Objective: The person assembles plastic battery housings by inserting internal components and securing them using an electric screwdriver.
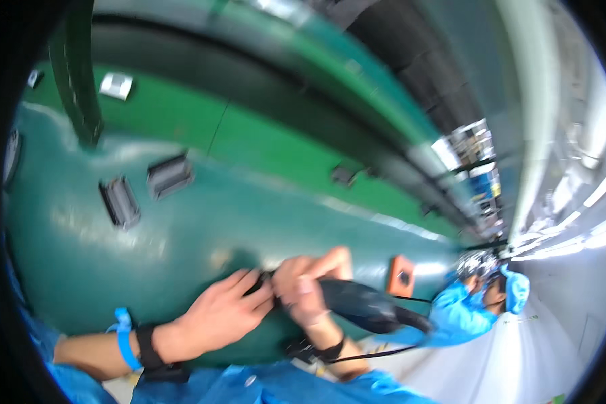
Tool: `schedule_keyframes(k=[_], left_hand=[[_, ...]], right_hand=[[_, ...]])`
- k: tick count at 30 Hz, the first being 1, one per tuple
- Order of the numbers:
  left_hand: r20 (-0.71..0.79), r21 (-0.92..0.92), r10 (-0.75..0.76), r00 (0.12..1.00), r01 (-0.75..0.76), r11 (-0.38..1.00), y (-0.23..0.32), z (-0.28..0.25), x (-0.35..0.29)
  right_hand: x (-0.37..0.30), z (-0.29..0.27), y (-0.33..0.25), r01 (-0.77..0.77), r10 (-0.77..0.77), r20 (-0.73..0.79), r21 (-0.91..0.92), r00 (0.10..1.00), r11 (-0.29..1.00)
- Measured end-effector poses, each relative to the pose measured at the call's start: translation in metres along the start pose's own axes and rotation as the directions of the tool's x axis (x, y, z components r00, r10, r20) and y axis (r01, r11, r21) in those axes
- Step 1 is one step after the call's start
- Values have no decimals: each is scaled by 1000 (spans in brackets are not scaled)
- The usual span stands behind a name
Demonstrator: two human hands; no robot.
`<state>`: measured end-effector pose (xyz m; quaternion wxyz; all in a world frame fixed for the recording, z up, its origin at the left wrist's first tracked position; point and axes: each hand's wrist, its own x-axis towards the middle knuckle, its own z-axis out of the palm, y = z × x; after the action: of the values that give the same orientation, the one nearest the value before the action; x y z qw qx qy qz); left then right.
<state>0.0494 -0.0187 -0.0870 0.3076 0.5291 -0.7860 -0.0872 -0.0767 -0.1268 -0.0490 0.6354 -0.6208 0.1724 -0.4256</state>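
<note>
Over the glossy green desk, the right hand is clenched around a black handheld power tool with a trailing black cable. The left hand pinches the tool's front tip, just beside the right. Two dark rectangular parts lie well apart on the desk, blurred.

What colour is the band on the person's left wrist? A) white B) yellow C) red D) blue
D: a bright blue wristband wraps the left forearm just behind the left hand, beside a black strap.
</note>
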Motion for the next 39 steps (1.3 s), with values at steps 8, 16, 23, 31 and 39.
schedule_keyframes(k=[8,16,23,31,39], left_hand=[[-26,108,105,994,-101,989,14,-14,-24],[-169,-82,-446,879,439,895,25,-29,-63],[-314,-54,-525,791,537,842,17,-10,-89],[-270,136,-447,853,494,859,-15,-31,-84],[-267,153,-418,868,467,871,-16,-29,-73]], right_hand=[[13,2,-19,191,-176,-78,299,981,935],[4,-14,-47,86,56,-279,470,959,878],[-20,-36,-32,160,155,-468,566,870,809],[-3,-73,-21,302,-7,-428,624,904,721],[5,-150,-20,222,-79,-245,641,966,735]])
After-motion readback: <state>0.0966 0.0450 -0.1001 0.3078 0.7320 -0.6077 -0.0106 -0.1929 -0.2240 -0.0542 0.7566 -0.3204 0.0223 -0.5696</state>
